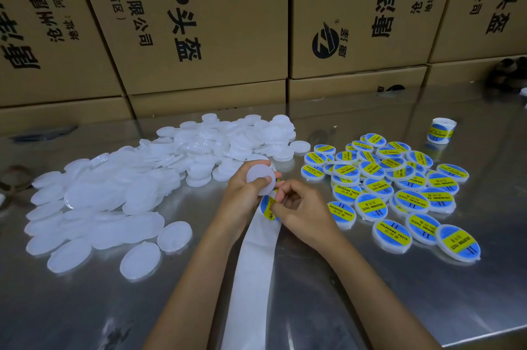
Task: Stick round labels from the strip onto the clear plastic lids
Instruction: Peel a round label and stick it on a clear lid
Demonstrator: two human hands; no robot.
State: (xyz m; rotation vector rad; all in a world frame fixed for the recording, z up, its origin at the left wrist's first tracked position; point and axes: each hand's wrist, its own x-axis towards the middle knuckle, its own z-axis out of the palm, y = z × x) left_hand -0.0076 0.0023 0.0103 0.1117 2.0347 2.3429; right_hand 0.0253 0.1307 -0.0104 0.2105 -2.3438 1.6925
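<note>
Just beside the near edge of the unlabelled lid pile (137,187), over the steel bench (356,292), the left hand (245,190) grips one clear lid (261,178) between thumb and curled fingers. Directly below that lid, the right hand (302,210) pinches a blue-and-yellow round label (268,207) at the top of the white backing strip (253,270), which trails from the lid toward the person. To the right of the held lid lies the heap of labelled lids (399,187); beyond that heap stands a label roll (441,130). Cardboard boxes (199,22) wall the far side of the pile.

The label looks only partly lifted, so a hurried pull could crease it or fold its adhesive onto itself. Because both hands crowd close, the sticky face might catch a fingertip or the lid's rim early, landing off-centre. A loose hold on the slick lid could let it tilt during pressing, trapping bubbles.
</note>
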